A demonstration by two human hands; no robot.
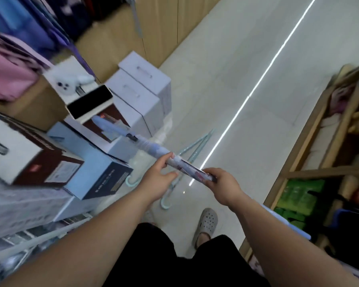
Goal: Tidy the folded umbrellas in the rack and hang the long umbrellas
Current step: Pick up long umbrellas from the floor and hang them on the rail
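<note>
- Spare umbrellas lie on the floor just ahead of my shoe; a forward step could trip.
- Right hand is clenched on the long umbrella end and left hand fingers grasp mid-shaft, above the floor. The left hold looks light and may slip.
- The far tip is near the phone; a swing could knock it off.

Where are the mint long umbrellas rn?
Head view, centre: the mint umbrellas lie on the floor, under the patterned umbrella gripped by left hand and right hand, just right of the stacked boxes.
</note>
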